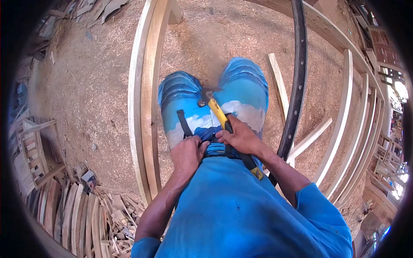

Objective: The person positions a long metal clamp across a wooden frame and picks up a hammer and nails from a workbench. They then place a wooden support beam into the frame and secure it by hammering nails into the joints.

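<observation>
My right hand (241, 136) is closed around a hammer (218, 112) with a yellow and black handle. The hammer's dark metal head points away from me, above my thighs, and the butt of the handle lies against my blue shirt. At my waist, my left hand (188, 153) has its fingers closed on a black strap (184, 123), whose loose end sticks up past them over my blue patterned shorts (180, 105). The fingertips of both hands come close together at the front of the waistband. What lies between them is partly hidden.
To my left stands a wooden frame post (144, 86); to my right are a dark curved bar with holes (297, 86) and several pale wooden slats (344, 116). Stacked boards (75, 219) and wood scraps lie at lower left. Shavings cover the dirt ground (99, 86).
</observation>
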### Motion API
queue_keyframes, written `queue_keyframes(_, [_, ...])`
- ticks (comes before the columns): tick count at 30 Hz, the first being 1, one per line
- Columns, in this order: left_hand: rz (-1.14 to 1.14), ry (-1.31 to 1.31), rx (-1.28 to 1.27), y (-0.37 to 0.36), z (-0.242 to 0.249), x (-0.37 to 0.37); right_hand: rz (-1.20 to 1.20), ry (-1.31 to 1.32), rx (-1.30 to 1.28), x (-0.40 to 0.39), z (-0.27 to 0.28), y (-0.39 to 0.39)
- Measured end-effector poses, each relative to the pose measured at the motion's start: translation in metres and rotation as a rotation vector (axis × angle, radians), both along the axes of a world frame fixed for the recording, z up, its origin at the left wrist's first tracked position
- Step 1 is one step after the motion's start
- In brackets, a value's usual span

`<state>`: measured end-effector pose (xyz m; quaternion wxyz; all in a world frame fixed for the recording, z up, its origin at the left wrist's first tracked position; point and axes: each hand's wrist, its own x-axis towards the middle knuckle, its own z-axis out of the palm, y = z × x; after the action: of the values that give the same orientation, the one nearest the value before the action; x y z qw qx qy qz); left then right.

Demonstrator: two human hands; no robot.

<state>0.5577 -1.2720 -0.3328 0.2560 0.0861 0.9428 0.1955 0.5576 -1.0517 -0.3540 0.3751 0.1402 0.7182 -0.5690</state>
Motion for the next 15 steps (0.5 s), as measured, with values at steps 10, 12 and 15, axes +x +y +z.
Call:
queue_keyframes(10, [-0.075,-0.019,-0.054,0.017,-0.010,-0.009,0.024,0.043,0.109,0.002,-0.009,0.016])
queue_keyframes(12, [-0.079,-0.022,-0.051,0.018,-0.007,-0.010,0.049,0.073,0.128,0.003,-0.009,0.016])
queue_keyframes(15, [-0.050,0.007,0.123,0.006,-0.017,-0.008,0.074,0.123,0.173,0.005,-0.011,0.015])
